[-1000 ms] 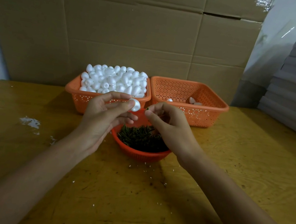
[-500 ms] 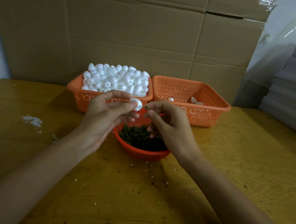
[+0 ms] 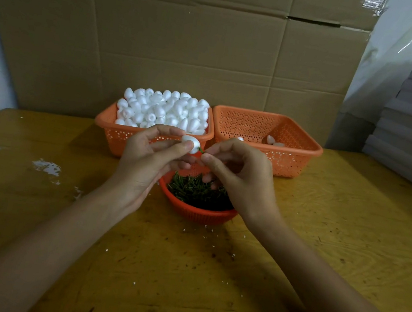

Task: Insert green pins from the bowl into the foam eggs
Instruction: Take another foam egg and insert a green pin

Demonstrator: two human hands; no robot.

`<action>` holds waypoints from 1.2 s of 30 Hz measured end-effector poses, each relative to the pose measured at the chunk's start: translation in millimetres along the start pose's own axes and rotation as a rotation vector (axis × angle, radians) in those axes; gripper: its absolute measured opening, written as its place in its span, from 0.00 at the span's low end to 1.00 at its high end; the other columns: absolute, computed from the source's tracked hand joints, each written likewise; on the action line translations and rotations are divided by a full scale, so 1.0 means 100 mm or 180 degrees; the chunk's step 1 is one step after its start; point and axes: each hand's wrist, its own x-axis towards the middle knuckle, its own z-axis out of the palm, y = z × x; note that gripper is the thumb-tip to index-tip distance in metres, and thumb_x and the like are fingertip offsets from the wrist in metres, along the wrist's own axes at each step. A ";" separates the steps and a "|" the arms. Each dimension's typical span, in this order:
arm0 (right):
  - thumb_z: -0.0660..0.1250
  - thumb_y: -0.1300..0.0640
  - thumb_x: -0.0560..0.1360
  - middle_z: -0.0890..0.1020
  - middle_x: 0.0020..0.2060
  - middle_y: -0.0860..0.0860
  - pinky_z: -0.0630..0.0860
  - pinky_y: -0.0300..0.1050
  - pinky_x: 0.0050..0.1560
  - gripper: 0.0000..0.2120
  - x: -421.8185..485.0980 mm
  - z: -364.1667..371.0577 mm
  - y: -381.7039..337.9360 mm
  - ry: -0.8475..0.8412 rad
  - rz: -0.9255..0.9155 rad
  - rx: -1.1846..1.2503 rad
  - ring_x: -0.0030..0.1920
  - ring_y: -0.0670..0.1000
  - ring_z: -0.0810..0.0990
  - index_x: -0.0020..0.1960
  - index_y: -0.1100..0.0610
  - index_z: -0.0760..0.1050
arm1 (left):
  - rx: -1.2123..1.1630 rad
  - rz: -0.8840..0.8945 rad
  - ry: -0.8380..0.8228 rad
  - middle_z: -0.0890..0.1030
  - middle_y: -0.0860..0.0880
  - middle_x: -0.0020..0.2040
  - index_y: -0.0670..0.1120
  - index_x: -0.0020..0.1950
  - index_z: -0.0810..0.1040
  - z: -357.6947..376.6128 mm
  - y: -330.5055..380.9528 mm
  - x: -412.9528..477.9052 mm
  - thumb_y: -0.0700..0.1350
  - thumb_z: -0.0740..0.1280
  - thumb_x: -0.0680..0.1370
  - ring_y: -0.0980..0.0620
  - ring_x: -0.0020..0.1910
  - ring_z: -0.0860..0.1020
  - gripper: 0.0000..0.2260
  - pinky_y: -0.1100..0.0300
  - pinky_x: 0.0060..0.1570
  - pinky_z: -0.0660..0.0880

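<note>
Foam egg (image 3: 191, 143) — our left hand (image 3: 151, 158) pinches it. Green pin (image 3: 201, 150), pinched in our right hand (image 3: 239, 177), has left the bowl (image 3: 199, 213) and touches the egg — insertion due.

the left forearm (image 3: 53, 240) and right forearm (image 3: 327, 286) reach in from the near side and converge above the bowl (image 3: 199, 212). the left hand (image 3: 145, 162) hangs over the bowl's left rim, palm turned inward, with thumb and curled fingers pinching a foam egg (image 3: 190, 143) past the bowl's far rim. the right hand (image 3: 241, 177) hovers over the bowl's right side, back up. its thumb and forefinger pinch a green pin (image 3: 201, 150) that touches the egg.
</note>
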 end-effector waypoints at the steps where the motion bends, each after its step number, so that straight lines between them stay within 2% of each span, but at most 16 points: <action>1: 0.75 0.57 0.78 0.87 0.38 0.48 0.85 0.53 0.35 0.02 0.00 0.00 0.00 -0.0007 -0.0012 -0.0011 0.35 0.51 0.87 0.49 0.53 0.81 | -0.0004 0.0004 0.0007 0.88 0.39 0.49 0.40 0.60 0.80 0.00 0.00 0.00 0.42 0.77 0.71 0.44 0.47 0.88 0.19 0.60 0.44 0.83; 5: 0.76 0.57 0.78 0.87 0.36 0.46 0.85 0.50 0.37 0.03 0.00 -0.01 -0.01 0.0025 -0.0021 -0.0130 0.35 0.48 0.87 0.49 0.54 0.82 | -0.0095 -0.0003 0.0036 0.88 0.38 0.50 0.40 0.60 0.80 0.01 0.00 0.00 0.40 0.78 0.70 0.44 0.48 0.88 0.20 0.59 0.45 0.83; 13: 0.76 0.58 0.77 0.86 0.34 0.47 0.84 0.57 0.42 0.04 0.01 -0.02 -0.01 0.0207 0.0188 -0.0273 0.35 0.47 0.86 0.48 0.53 0.82 | -0.0147 0.0046 -0.0101 0.87 0.36 0.54 0.41 0.58 0.81 -0.03 -0.02 0.02 0.35 0.77 0.70 0.38 0.53 0.87 0.18 0.59 0.48 0.83; 21: 0.77 0.58 0.76 0.86 0.35 0.48 0.84 0.59 0.43 0.04 0.03 -0.05 0.04 0.0311 0.0344 -0.0286 0.36 0.47 0.86 0.47 0.53 0.82 | -0.0003 0.0188 -0.0131 0.86 0.43 0.52 0.46 0.50 0.83 -0.04 -0.04 0.03 0.34 0.77 0.66 0.46 0.49 0.86 0.16 0.58 0.49 0.83; 26: 0.77 0.57 0.76 0.86 0.35 0.48 0.84 0.59 0.43 0.04 0.04 -0.05 0.05 0.0331 0.0378 -0.0285 0.37 0.47 0.86 0.46 0.52 0.82 | 0.0057 0.0242 -0.0159 0.86 0.47 0.53 0.48 0.47 0.84 -0.04 -0.04 0.02 0.34 0.77 0.64 0.47 0.52 0.85 0.15 0.57 0.53 0.83; 33: 0.77 0.58 0.76 0.86 0.34 0.48 0.84 0.59 0.44 0.04 0.03 -0.05 0.03 0.0302 0.0379 -0.0294 0.36 0.47 0.86 0.46 0.54 0.82 | 0.0089 0.0287 -0.0172 0.87 0.48 0.54 0.50 0.44 0.84 -0.05 -0.05 0.03 0.31 0.77 0.66 0.48 0.56 0.85 0.15 0.58 0.53 0.82; 36: 0.77 0.58 0.76 0.86 0.34 0.48 0.84 0.58 0.44 0.04 0.03 -0.06 0.03 0.0297 0.0370 -0.0299 0.36 0.47 0.86 0.46 0.54 0.82 | 0.0170 0.0321 -0.0194 0.86 0.48 0.54 0.50 0.44 0.85 -0.05 -0.06 0.03 0.25 0.74 0.71 0.49 0.56 0.85 0.18 0.60 0.52 0.81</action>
